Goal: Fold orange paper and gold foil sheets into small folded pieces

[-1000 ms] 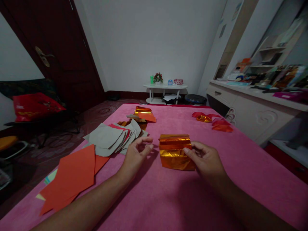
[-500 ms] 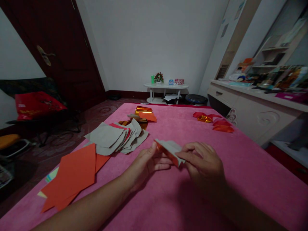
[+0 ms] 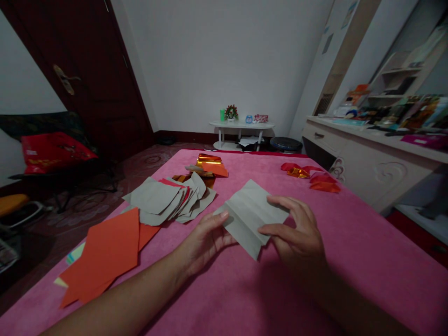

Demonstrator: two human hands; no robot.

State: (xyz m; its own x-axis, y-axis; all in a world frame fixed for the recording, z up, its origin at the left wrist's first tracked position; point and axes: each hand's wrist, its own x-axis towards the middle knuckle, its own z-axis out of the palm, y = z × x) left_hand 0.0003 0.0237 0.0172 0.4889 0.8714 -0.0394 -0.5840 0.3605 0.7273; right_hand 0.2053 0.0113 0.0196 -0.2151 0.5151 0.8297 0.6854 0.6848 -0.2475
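A creased sheet of paper (image 3: 252,212), pale grey on the side facing me, is spread between my hands above the pink cloth (image 3: 224,289). My left hand (image 3: 210,233) pinches its left corner, thumb on top and fingers underneath. On the right, my right hand (image 3: 297,233) holds the sheet, with the index finger and thumb lying on its grey face. Fold lines run across the paper's middle. To the left lies a fanned pile of grey paper sheets (image 3: 157,203) with some red edges showing. Nearer me are orange paper sheets (image 3: 108,252).
Gold foil paper (image 3: 209,159) lies behind the grey pile. Folded red and gold paper pieces (image 3: 297,172) sit at the far right of the cloth. A white dresser (image 3: 371,163) stands at right, a small white table (image 3: 241,125) by the wall, and a red bag (image 3: 58,153) on a chair at left.
The sheet, folded with orange showing along its edge before, is now opened out with its grey face up. My right hand's fingers have spread farther over it.
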